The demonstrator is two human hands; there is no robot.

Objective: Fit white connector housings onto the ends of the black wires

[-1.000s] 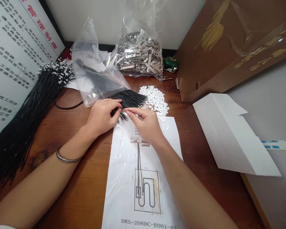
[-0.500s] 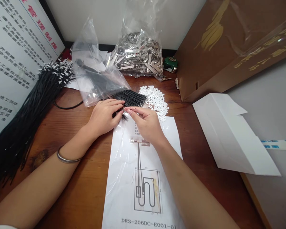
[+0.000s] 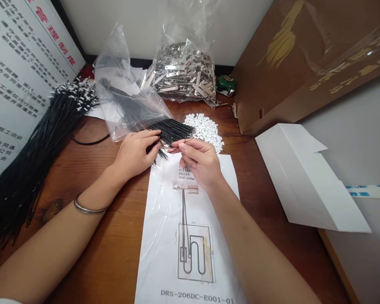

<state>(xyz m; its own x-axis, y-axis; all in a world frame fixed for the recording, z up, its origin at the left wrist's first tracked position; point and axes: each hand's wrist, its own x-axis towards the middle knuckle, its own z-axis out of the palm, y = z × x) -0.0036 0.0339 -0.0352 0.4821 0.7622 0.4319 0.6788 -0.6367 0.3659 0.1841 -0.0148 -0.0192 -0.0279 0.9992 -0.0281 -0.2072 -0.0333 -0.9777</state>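
My left hand (image 3: 137, 152) curls over a bunch of thin black wires, and their ends (image 3: 161, 157) stick out past its thumb. My right hand (image 3: 201, 160) pinches a thin dark wire (image 3: 186, 140) between thumb and forefinger, a little to the right of the left fingertips. Behind both hands, a thick bundle of black wires (image 3: 174, 128) pokes out of a clear plastic bag (image 3: 120, 122). A pile of small white pieces (image 3: 209, 131) lies just beyond my right hand.
A printed drawing sheet (image 3: 164, 236) lies under my hands. At the back stand a clear bag of metal strips (image 3: 183, 76) and a green tape measure (image 3: 226, 85). More white-tipped black wires (image 3: 34, 160) lie left. A brown box (image 3: 272, 63) and folded white card (image 3: 304, 177) bound the right.
My right hand has drawn back to the right with the thin wire, away from my left fingertips. The left hand has shifted slightly left.
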